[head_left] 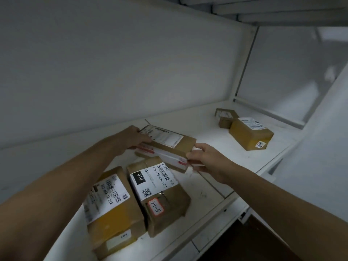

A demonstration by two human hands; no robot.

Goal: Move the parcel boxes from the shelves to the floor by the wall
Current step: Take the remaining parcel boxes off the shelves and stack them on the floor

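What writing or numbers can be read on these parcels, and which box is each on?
"010" and "010-010-L30-551": white label, middle front box.
"31-5", handwritten, first digits unsure: red-edged sticker, same box.
"12-812": on left front box; rest blurred.
Print on held box, gripped by left hand and right hand: too blurred.
Print on far right box: too small.
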